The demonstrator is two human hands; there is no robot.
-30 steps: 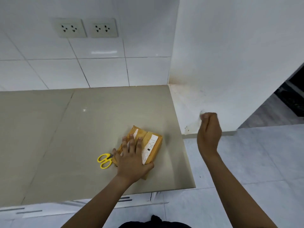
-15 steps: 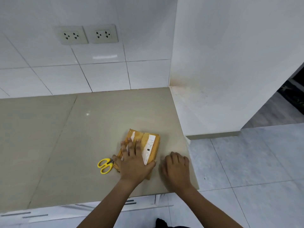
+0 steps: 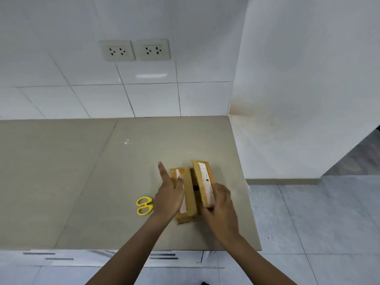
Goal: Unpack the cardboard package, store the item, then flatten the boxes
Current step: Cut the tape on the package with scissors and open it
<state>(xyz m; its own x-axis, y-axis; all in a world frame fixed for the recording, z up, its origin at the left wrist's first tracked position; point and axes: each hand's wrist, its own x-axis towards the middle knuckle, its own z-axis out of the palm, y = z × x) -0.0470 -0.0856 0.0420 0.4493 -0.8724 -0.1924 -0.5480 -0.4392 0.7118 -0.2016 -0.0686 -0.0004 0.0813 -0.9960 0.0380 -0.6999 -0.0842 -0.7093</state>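
Note:
A small yellow-brown cardboard package lies on the beige counter near its right front corner. Its two top flaps stand parted, with a dark gap between them; what is inside is hidden. My left hand rests on the left flap, thumb on its top, index finger pointing away. My right hand grips the near end of the right flap, which carries a white label and is lifted.
Yellow-handled scissors lie just left of my left hand. Tiled wall with two sockets stands behind. A white side wall borders the counter on the right. Grey tiled floor lies beyond the counter edge.
My right hand came down from the air to the counter, then took hold of the right flap. The package, flat before, now has its flaps parted. My left hand shifted to the left flap.

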